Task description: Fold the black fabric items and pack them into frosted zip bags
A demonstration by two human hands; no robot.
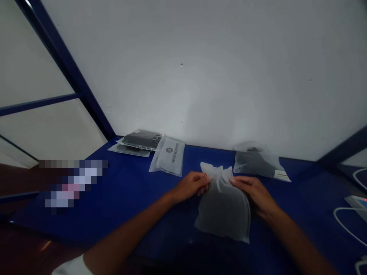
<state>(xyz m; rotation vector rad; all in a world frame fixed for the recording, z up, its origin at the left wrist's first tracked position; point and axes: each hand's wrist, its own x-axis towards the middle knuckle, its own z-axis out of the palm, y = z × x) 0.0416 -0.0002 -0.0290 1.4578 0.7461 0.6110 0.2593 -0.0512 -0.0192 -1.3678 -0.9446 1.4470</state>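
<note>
bags: at least five | blue table: one | wall: one

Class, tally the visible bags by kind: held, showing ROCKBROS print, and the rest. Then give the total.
Held bag: 1
Bag showing ROCKBROS print: 1
Others: 3 (right rear bag; stacked upper bag and lower bag)
Total visible: 5

This looks like a work bench in a workshop or stockroom, though which cannot be told: a blue table with a plain white board along its back edge and a blue frame rising from the back left corner. Packaged goods lie along that edge, a printed pouch among them, and a cable loops at far right.
</note>
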